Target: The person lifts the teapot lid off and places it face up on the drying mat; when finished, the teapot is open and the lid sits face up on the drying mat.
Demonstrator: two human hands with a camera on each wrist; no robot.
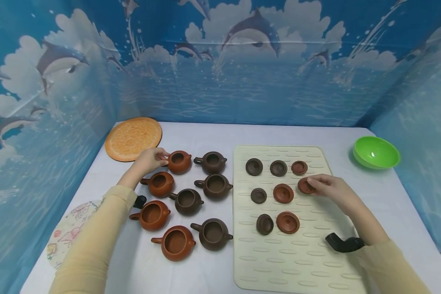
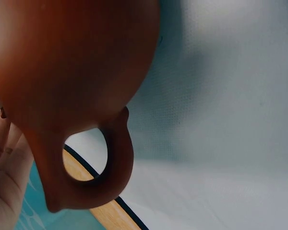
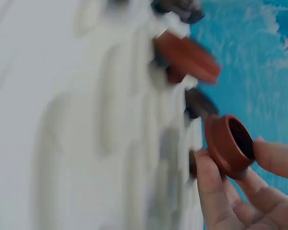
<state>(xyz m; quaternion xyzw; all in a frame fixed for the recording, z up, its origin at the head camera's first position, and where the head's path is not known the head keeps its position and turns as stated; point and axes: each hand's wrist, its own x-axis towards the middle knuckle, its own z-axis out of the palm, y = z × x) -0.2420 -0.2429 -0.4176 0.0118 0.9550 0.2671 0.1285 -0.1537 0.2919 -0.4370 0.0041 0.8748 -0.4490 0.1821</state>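
Observation:
In the head view my left hand (image 1: 151,158) pinches the handle of a small reddish-brown teapot (image 1: 181,168) with no lid, at the back of the left column. Another reddish teapot (image 2: 86,57) looms large in the left wrist view, its looped handle low in the picture and my left fingers behind it. Over the cream mat (image 1: 297,265), my right hand (image 1: 325,188) grips a small reddish lid (image 1: 304,186) between thumb and fingers. The right wrist view shows that lid (image 3: 221,148) tipped, with its hollow underside facing the thumb.
Several lidless teapots, reddish and dark brown (image 1: 213,239), stand left of the mat. Several lids (image 1: 288,228) lie on it in rows. An orange round placemat (image 1: 134,136) is at the back left, a floral one (image 1: 71,228) under the left arm. A green bowl (image 1: 376,163) stands back right.

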